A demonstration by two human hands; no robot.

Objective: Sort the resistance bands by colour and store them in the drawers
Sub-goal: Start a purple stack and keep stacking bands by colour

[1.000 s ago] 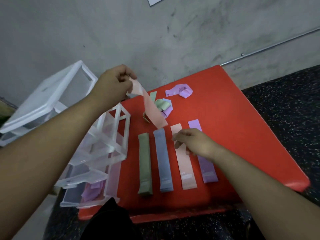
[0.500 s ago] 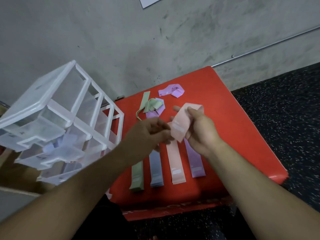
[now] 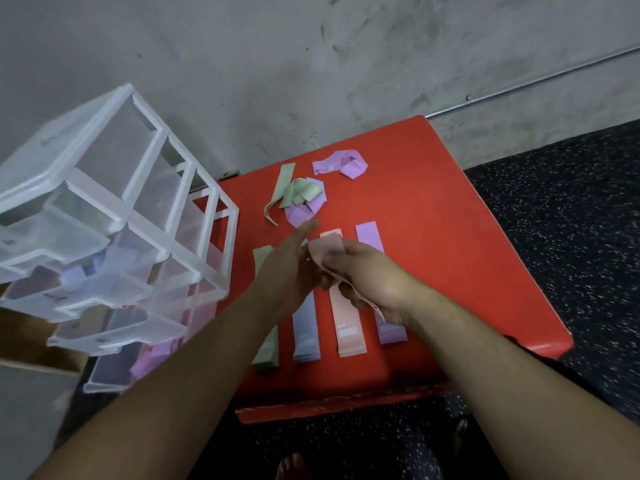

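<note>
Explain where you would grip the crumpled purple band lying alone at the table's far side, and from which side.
Pinch the purple band by its bunched right end, from above: those folds seem raised off the red table, while its left tail lies flat.

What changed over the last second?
The left hand brought the loose pink resistance band down from beside the clear plastic drawer unit; the right hand rose and now grips it, the left hand opening. The four flat bands and the tangled pile stayed put.
</note>
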